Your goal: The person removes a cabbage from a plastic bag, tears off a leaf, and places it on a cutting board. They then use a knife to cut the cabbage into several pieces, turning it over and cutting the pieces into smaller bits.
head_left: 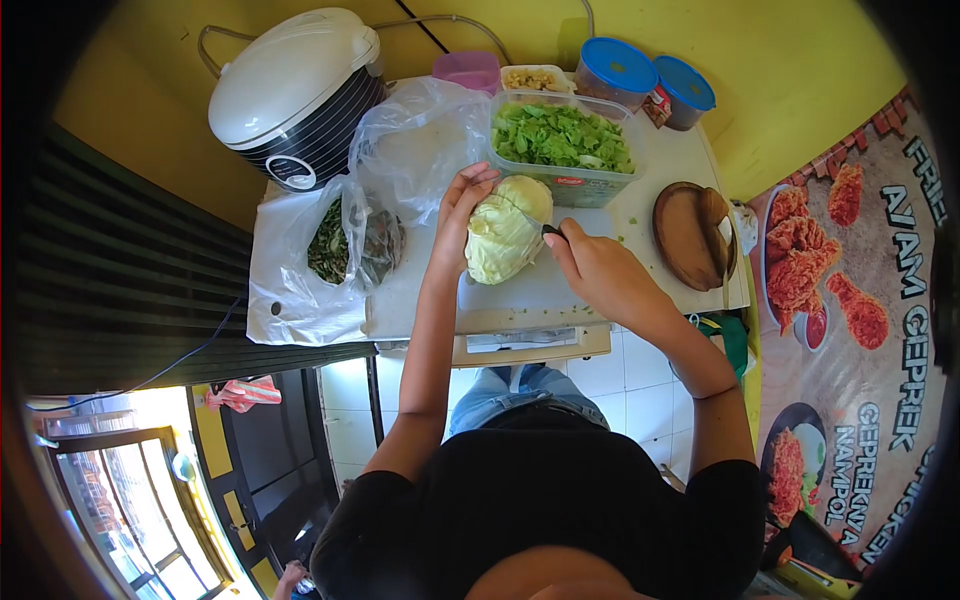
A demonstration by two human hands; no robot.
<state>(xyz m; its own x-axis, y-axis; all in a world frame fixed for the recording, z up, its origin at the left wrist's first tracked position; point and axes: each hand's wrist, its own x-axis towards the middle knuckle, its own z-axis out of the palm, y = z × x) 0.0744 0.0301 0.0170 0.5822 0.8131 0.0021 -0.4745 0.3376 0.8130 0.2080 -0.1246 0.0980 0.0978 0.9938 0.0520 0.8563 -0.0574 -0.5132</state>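
A pale green head of cabbage (508,232) rests on the white table in front of me. My left hand (466,207) is curved round its left side, fingers pressed to the leaves near the top. My right hand (607,272) grips a knife by its black handle (553,231), the fist at the cabbage's right side. The blade lies across the cabbage, with only part of it showing against the leaves. Just behind the cabbage stands a clear plastic container (590,183) filled with chopped green leaves (560,137).
A rice cooker (290,95) stands at the back left, beside clear plastic bags (420,135), one with dark greens (328,245). Blue-lidded tubs (618,66), a purple container (467,70) and a small food box (538,79) line the wall. A wooden mortar (688,235) sits at right.
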